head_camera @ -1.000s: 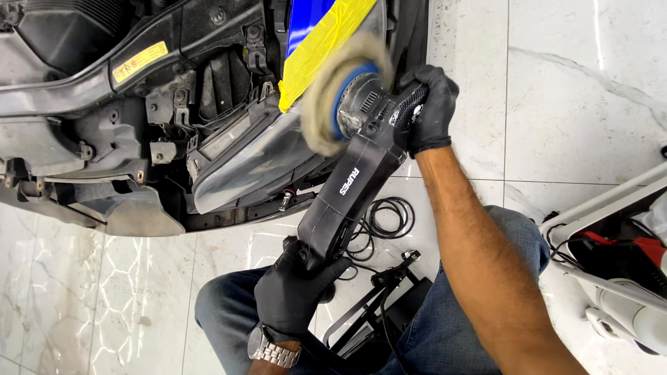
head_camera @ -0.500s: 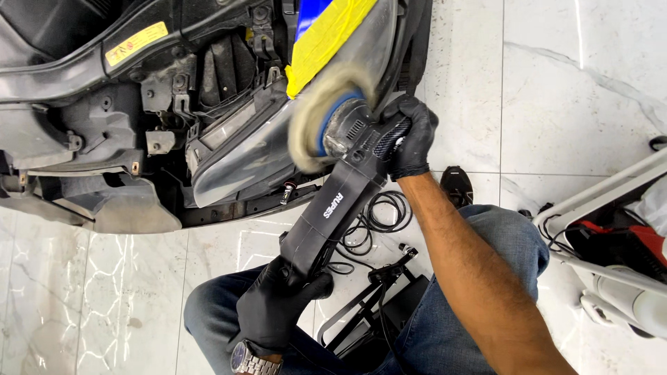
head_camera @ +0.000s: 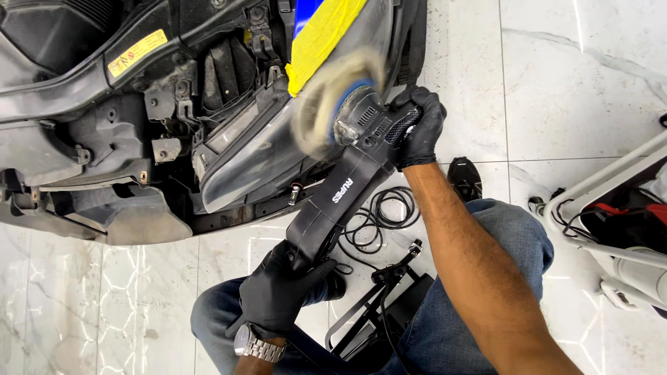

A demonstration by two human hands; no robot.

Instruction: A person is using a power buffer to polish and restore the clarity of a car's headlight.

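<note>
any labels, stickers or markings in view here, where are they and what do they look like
Warning sticker: on the black panel of the engine bay, upper left; a slanted yellow rectangle with small dark print and a red mark.
Logo on the polisher: white lettering along the black body, between the left hand and right hand.
Masking tape: plain yellow strip on the blue bodywork, top centre; no print visible.

Bright, even overhead light. Glare patches and hexagonal reflections on glossy marble floor [head_camera: 83, 326]. Soft sheen along headlight lens [head_camera: 257, 156]. Engine bay recesses [head_camera: 62, 28] dark, detail lost in shadow. Polishing pad [head_camera: 326, 104] smeared by motion blur; rest of frame sharp. Shadows soft, short. Mild wide-angle bending toward frame edges.
</note>
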